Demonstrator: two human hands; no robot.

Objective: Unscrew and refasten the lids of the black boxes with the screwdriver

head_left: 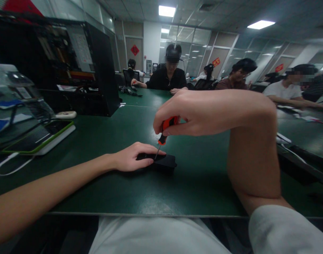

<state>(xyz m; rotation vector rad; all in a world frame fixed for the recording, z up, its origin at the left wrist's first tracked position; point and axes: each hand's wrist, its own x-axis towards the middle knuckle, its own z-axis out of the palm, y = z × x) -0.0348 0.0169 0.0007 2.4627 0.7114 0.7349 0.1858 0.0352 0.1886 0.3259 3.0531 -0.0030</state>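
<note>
Small black box [165, 163]: lies flat on the green table [198, 183], near the middle of your view, a little way in from the near edge and straight ahead of your body. Its long side runs left to right. What kind of box it is cannot be told; its top is dark and partly covered.

Left hand [131, 158]: comes in from the left, palm down, fingers stretched flat over the left part of the box. It is laid open on top, not wrapped round; it touches the box and nothing else.

Screwdriver [164, 132]: red-and-black handle, thin shaft. It stands steeply, handle up and leaning slightly right, tip down on the top of the box, just beside your left fingertips. Whether the tip sits in a screw is too small to tell.

Right hand [200, 113]: closed round the screwdriver handle from above, directly over the box, wrist bent, forearm rising from the right near the table edge. Both hands meet at the box; the left one is lower and in contact with it.

Further out: a tablet in a green case [39, 137] with a white cable [8, 167] at left, an open computer case [71, 63] behind it, and other people [169, 76] seated across the table.
</note>
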